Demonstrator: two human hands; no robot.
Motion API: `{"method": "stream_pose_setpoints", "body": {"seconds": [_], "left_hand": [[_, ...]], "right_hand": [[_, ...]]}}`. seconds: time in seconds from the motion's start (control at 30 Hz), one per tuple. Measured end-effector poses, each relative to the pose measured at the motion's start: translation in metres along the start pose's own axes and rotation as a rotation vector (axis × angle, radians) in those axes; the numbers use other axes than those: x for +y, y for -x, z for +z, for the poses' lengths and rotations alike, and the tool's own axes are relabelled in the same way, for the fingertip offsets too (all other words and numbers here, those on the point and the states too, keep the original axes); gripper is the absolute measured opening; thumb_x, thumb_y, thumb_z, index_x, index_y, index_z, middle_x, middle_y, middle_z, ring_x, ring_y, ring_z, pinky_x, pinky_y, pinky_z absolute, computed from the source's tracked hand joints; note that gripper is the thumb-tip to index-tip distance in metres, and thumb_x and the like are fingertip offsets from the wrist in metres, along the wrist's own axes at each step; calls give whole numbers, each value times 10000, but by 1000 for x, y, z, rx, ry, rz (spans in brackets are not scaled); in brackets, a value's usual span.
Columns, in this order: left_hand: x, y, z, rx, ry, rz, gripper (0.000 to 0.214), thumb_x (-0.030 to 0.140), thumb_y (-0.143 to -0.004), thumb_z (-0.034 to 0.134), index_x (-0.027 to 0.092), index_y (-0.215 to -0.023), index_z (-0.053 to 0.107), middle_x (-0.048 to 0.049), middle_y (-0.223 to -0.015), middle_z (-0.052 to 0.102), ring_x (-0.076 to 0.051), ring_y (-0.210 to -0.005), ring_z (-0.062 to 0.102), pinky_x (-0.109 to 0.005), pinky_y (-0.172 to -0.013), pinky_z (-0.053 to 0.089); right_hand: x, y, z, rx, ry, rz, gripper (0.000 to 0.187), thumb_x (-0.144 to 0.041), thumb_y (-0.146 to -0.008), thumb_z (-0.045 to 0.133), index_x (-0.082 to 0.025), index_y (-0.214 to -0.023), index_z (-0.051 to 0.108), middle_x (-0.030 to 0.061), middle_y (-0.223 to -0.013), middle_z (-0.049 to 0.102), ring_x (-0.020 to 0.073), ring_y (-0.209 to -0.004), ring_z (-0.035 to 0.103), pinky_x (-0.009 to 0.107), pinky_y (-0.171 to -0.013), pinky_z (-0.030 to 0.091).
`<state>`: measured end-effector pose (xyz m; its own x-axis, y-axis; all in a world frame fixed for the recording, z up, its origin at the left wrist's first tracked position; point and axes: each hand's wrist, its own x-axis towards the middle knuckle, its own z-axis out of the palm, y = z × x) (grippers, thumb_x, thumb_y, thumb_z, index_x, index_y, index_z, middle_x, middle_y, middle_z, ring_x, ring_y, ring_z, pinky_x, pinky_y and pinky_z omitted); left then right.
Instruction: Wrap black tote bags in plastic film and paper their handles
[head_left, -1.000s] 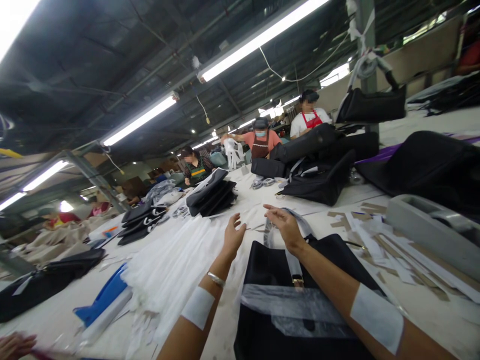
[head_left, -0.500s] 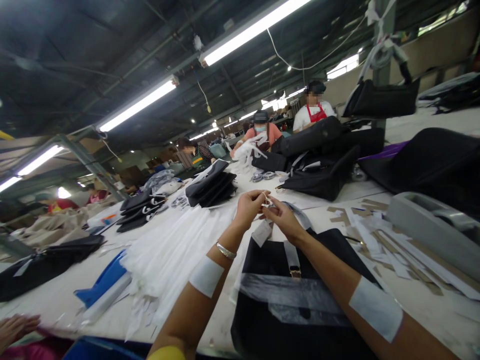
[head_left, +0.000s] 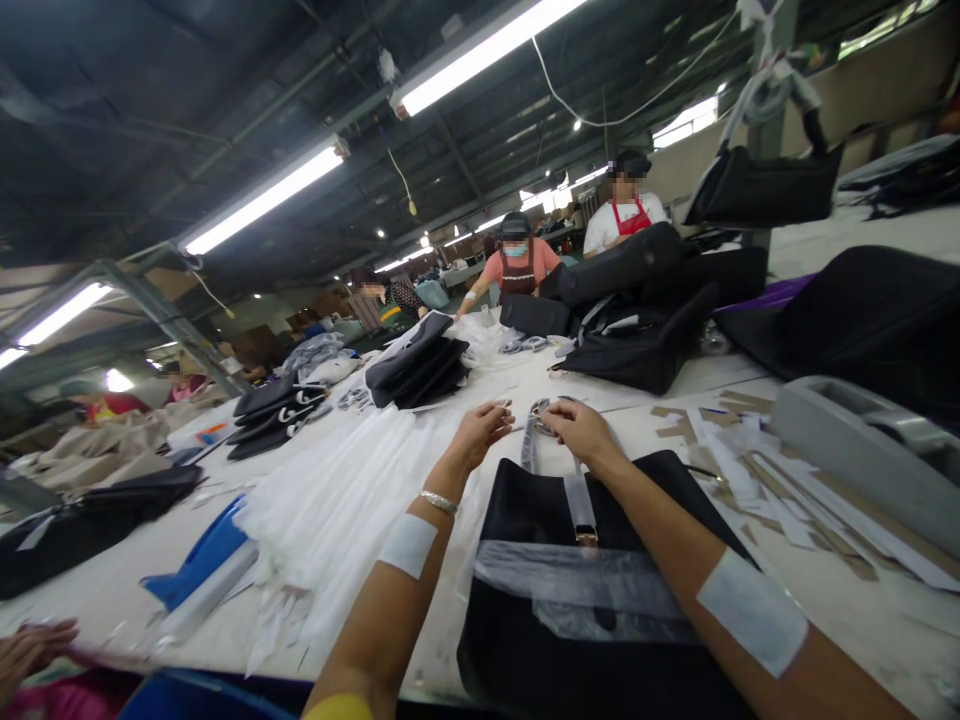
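A black bag [head_left: 525,625] lies on the table before me, with clear plastic film [head_left: 570,580] wrapped across its front and a gold-coloured buckle [head_left: 586,538] on its strap. The bag's film-covered handle [head_left: 528,445] rises behind its top edge. My right hand [head_left: 581,430] is closed in a pinch at the top of this handle. Just to the left of it, my left hand [head_left: 480,435] hovers with its fingers curled together; anything between them is too small to make out.
White sheets [head_left: 352,480] lie spread left of the bag, beside a blue piece [head_left: 202,555]. Paper and card strips [head_left: 780,480] and a grey holder [head_left: 862,450] are on the right. Black bags [head_left: 416,365] are stacked farther back. Co-workers stand across the table; another person's hand [head_left: 34,645] shows at lower left.
My hands, together over a small white piece before, have moved apart. My left hand is farther left, and the small white tag that hung below the hands no longer shows.
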<state>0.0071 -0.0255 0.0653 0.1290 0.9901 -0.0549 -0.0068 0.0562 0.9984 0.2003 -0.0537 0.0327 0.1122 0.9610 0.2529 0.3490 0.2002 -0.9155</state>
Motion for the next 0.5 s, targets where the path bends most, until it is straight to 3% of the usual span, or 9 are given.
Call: {"method": "stream_pose_setpoints", "body": {"seconds": [0.13,0.27,0.5], "left_hand": [[-32,-3,-18,-131,-141,-159,255,158,-662,824,98,-895,739,-72,-800,712,-137,-727,658,-229,-680,511],[-57,-6,-22,-265,-203,-291,192,162,-595,840,75,-735,742,-33,-597,660,-125,-547,596,-260,-611,492],[-63,-6,-6,-418,-55,-246,520,248,-606,843,119,-1098,737,-119,-918,750,-195,-760,688,-310,-772,521]], "right_hand": [[7,4,-3,4,318,70,142,-272,-745,599,-202,-759,721,105,-841,704,293,-920,627,379,-814,438],[10,6,2,-105,485,112,138,-247,-733,614,-203,-743,745,126,-891,723,308,-935,645,380,-802,448],[18,-1,9,-281,507,116,189,-326,-758,622,-207,-730,766,107,-819,732,272,-835,658,330,-703,442]]}}
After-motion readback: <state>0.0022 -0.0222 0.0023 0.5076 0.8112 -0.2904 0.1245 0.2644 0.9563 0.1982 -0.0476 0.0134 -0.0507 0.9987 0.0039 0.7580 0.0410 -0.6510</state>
